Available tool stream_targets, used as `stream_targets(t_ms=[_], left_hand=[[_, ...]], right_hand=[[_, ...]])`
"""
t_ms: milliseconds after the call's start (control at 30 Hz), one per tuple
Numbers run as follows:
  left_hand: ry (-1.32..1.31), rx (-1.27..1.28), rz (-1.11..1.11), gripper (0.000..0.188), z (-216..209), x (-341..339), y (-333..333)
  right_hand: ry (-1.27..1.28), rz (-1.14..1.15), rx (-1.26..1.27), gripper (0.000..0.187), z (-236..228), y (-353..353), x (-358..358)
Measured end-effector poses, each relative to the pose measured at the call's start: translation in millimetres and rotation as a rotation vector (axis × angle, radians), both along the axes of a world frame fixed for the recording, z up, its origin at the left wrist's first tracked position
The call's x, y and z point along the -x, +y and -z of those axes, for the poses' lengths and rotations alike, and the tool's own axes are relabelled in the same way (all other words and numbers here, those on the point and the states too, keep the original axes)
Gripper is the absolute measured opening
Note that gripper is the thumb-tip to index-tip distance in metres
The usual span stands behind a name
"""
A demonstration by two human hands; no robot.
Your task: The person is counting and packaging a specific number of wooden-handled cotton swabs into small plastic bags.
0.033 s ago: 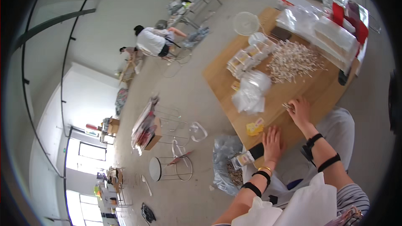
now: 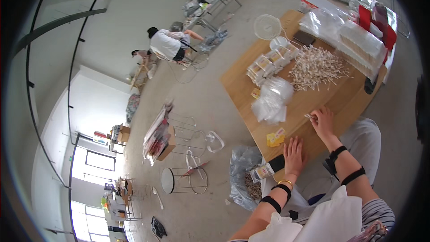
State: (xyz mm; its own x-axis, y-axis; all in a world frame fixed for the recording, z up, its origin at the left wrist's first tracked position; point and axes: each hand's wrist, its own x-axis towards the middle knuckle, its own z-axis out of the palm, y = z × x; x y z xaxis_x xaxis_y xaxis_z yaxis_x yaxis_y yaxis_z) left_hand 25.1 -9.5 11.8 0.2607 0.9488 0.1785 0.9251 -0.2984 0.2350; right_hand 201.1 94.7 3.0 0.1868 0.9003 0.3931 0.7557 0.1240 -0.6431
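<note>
My right hand [image 2: 322, 122] is closed near the front edge of the wooden table [image 2: 309, 101], its fingers pinching a few cotton swabs whose pale tips stick out to the left. Flat on the table's near left corner, my left hand [image 2: 294, 156] has its fingers stretched out and holds nothing. Just beyond its fingertips lie yellow printed cards [image 2: 275, 138]. A large loose pile of cotton swabs [image 2: 317, 67] spreads across the far middle of the table. Left of the pile are clear plastic bags [image 2: 273, 96] and a group of small filled packs [image 2: 268, 65].
A grey plastic bag [image 2: 242, 157] with many small sticks hangs by the table's left corner, a filled pack [image 2: 262, 171] beside it. Stacked clear bags [image 2: 360, 47], a dark flat box [image 2: 304, 37] and a white fan [image 2: 268, 27] occupy the far side. A round stool [image 2: 168, 180] stands left.
The whole view has shifted slightly. At my right fingertips the swabs look less spread out than before. My left hand stays flat on the table.
</note>
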Motion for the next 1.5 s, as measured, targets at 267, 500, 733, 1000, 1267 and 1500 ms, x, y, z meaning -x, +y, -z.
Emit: stream_targets(t_ms=[267,500,733,1000,1267,1500], left_hand=[[-0.125,-0.012,-0.020,0.074,8,12,-6],[-0.134,-0.039,-0.003,0.076,6,7,-2],[-0.076,-0.053,0.045,0.074,4,10,-2],[-0.102,-0.010,0.038,0.078,6,10,-4],[-0.233,-0.078,0.105,0.083,12,19,1],[0.039,0.031,0.231,0.080,-1,3,8]], right_hand=[[0.036,-0.306,-0.033,0.012,-1,-36,36],[-0.017,-0.500,0.003,0.013,-5,-44,30],[-0.037,-0.515,-0.015,0.015,-6,-43,33],[-0.032,-0.522,0.000,0.022,-3,-47,30],[0.002,-0.502,0.058,0.035,-9,-47,12],[0.150,-0.525,0.027,0.035,-9,-42,-1]])
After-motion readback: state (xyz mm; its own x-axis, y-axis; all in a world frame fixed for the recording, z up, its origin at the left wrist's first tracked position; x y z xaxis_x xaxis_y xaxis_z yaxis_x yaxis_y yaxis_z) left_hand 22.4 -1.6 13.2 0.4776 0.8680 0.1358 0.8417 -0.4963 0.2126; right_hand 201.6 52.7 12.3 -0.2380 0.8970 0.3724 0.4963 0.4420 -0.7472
